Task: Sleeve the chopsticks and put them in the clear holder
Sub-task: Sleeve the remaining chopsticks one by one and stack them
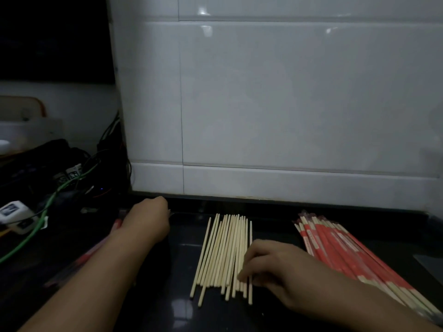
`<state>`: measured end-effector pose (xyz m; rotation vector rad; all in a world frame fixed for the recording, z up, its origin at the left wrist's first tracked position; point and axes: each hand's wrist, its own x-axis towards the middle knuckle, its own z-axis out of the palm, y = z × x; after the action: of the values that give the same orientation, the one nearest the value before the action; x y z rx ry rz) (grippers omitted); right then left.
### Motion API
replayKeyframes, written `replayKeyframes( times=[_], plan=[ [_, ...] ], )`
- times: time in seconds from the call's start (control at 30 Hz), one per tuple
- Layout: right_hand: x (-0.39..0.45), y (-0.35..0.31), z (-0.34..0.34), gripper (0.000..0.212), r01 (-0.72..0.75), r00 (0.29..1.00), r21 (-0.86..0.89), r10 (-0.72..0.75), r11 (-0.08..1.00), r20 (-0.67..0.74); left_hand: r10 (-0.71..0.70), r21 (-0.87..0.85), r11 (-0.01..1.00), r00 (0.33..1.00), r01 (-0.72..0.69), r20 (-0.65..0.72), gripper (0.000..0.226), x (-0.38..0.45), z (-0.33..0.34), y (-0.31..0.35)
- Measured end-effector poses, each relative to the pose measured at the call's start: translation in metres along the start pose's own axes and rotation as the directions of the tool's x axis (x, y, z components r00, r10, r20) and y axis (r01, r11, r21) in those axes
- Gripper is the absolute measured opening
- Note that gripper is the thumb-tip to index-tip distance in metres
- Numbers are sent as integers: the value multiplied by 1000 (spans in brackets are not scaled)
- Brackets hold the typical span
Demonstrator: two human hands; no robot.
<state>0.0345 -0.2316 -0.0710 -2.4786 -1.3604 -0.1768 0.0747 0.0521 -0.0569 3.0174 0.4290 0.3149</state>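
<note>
A loose row of bare wooden chopsticks [225, 252] lies on the dark counter [167, 307] in the middle. My right hand [273, 264] is at their lower right end, its curled fingertips and thumb pinching one or two sticks there. On the right lies a pile of chopsticks in red paper sleeves [340, 250]. My left hand [148, 219] reaches toward the back left with its fingers curled away from view, so I cannot tell whether it holds anything. A blurred red strip [91, 257], perhaps sleeves, runs under my left forearm. I see no clear holder.
A white tiled wall [263, 104] rises straight behind the counter. At the left sits a dark tangle of cables [72, 178], with a green cable [36, 226] and a white adapter [12, 209].
</note>
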Motion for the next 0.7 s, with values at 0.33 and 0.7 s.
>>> replayKeyframes(
  times=[0.33,0.7],
  plan=[
    [1,-3,-1,26,90,996,31,-91,995,27,97,-825,551,991,-128,-89,14,-28,-29,36],
    [9,-20,4,22,307,948,-18,-304,952,92,214,-883,389,958,-264,-193,18,-41,-31,53]
  ],
)
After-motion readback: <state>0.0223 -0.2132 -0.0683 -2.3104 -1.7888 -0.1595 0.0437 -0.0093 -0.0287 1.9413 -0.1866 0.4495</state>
